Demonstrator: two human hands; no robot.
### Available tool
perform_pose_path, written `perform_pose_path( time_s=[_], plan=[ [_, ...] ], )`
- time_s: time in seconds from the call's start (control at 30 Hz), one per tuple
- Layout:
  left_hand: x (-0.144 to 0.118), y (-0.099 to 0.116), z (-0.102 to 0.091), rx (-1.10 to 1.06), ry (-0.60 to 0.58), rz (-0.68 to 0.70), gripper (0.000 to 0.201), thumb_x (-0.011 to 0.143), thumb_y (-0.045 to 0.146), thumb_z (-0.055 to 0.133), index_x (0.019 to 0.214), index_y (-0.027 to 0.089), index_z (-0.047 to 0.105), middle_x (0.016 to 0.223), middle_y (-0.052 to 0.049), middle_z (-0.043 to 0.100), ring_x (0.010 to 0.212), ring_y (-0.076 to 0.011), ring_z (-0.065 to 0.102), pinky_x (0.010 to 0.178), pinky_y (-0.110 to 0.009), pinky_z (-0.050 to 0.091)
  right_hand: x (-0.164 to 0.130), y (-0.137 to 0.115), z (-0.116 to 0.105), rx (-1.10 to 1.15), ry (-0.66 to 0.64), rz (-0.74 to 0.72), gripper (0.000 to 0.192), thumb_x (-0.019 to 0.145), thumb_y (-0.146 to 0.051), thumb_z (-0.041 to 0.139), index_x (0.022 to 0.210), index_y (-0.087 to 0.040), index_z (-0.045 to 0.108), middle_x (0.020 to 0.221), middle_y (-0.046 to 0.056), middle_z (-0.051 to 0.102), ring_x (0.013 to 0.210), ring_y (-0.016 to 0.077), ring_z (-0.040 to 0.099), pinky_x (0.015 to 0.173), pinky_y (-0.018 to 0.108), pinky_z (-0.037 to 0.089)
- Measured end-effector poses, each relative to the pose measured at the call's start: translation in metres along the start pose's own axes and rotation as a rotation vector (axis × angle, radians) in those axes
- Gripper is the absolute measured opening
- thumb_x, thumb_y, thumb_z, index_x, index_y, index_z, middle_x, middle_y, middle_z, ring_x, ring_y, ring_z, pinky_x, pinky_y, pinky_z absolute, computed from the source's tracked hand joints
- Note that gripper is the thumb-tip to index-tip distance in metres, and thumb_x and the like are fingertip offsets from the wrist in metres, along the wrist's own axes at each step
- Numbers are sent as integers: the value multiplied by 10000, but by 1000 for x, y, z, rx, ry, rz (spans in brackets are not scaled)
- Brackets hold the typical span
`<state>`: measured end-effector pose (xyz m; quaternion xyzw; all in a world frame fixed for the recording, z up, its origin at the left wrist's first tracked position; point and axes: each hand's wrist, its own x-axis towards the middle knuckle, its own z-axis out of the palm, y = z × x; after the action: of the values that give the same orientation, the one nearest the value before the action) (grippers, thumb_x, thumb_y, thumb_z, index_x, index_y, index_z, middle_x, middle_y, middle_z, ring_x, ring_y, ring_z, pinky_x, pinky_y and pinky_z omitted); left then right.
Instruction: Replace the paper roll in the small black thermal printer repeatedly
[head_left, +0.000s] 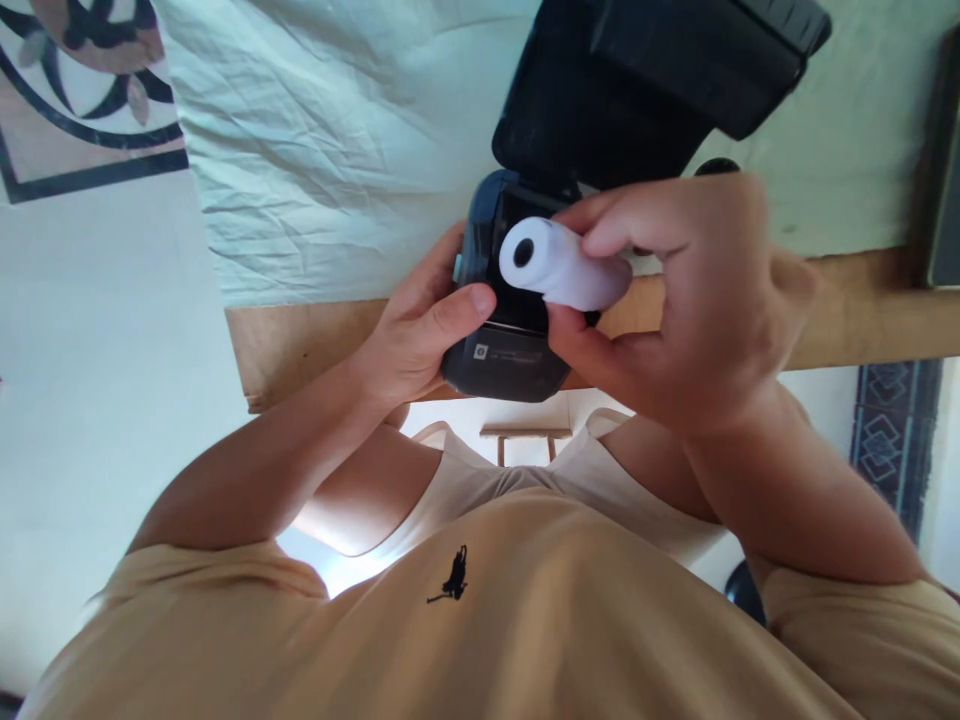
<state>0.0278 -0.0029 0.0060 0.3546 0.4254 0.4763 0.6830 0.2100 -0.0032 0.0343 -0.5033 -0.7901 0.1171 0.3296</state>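
Tan T-shirt cloth [570, 620] fills the foreground, and beyond it the right hand [697, 310] pinches a white paper roll [581, 268] between thumb and fingertips. The roll lies just left of that hand, its long axis running nearly crosswise, with the dark-cored end pointing left and tipped toward the viewer. That end overlaps the open bay [516, 306] of a portable printer [510, 365]; whether roll and bay touch cannot be told. The left hand [412, 335] grips the printer's left side, thumb over the rim, farther from the roll than the right. Past the bay spreads a black piece [600, 110], apparently the raised lid, above a pale green tablecloth [337, 150] that leaves the wooden table edge [315, 345] bare.
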Motion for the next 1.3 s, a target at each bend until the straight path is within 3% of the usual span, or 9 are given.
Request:
perform_pose_path(
  time_s=[0.13, 0.27, 0.4, 0.6, 0.77, 0.9, 1.0, 1.17, 1.3],
  plan=[
    [-2, -5, -8, -5, -174, 0, 438, 889, 536, 664, 1185, 214, 649, 1093, -101, 727, 1102, -320, 735, 756, -365, 600, 1, -2, -2, -127, 134, -129, 187, 846, -163, 643, 979, -290, 610, 922, -44, 741, 821, 191, 696, 770, 342, 518],
    [-2, -5, -10, -7, -140, -34, 433, 892, 522, 654, 1211, 228, 654, 963, -66, 714, 872, -257, 753, 624, -308, 551, 0, -1, -3, -150, 152, -159, 281, 828, -118, 641, 1041, -302, 633, 913, -51, 739, 833, 195, 709, 748, 330, 502],
    [-2, -2, -8, -25, -141, -37, 392, 892, 481, 652, 1183, 219, 669, 951, -63, 712, 804, -236, 745, 594, -294, 536, 0, 0, 0, -97, 155, -152, 231, 868, -117, 617, 1020, -288, 641, 1022, -41, 767, 875, 202, 728, 846, 362, 518],
    [-3, 1, -11, 37, -152, -74, 468, 891, 510, 654, 1257, 218, 658, 1009, -88, 734, 857, -257, 756, 629, -311, 560, 1, 5, 2, -27, 58, -119, 153, 943, -208, 599, 1039, -312, 657, 1169, -15, 773, 1026, 234, 737, 862, 404, 535],
    [-2, 2, -11, 35, -140, -69, 481, 876, 532, 685, 1239, 218, 661, 1026, -88, 730, 948, -285, 764, 663, -317, 577, 3, 4, -1, -26, 18, -88, 127, 963, -239, 603, 1046, -324, 646, 1137, -14, 779, 1042, 229, 734, 882, 411, 536],
    [-3, 5, -8, 72, -130, -112, 520, 850, 552, 711, 1246, 222, 645, 1040, -86, 731, 948, -288, 759, 675, -321, 576, 1, 6, 0, -8, 42, -104, 122, 956, -196, 618, 1034, -290, 626, 1089, -10, 782, 1003, 217, 737, 842, 386, 518],
    [-2, 3, -5, 60, -95, -87, 514, 832, 563, 718, 1198, 211, 643, 1021, -78, 718, 926, -281, 755, 656, -317, 557, 0, 8, 3, 23, 95, -187, 123, 930, -141, 632, 900, -256, 600, 1113, -9, 783, 996, 214, 735, 830, 381, 511],
    [-1, -3, -5, 43, -78, -75, 536, 825, 624, 701, 1163, 214, 635, 977, -78, 688, 992, -312, 745, 754, -384, 583, 0, 11, 4, -24, 152, -262, 180, 858, -115, 663, 825, -264, 569, 949, -10, 726, 824, 195, 641, 738, 382, 457],
    [-2, -2, -2, 10, -94, -39, 533, 824, 662, 677, 1115, 217, 637, 1072, -101, 710, 1165, -351, 701, 810, -410, 605, -2, 9, 3, -37, 143, -328, 151, 850, -172, 679, 840, -264, 559, 813, -16, 670, 742, 181, 564, 707, 373, 406]
  ],
)
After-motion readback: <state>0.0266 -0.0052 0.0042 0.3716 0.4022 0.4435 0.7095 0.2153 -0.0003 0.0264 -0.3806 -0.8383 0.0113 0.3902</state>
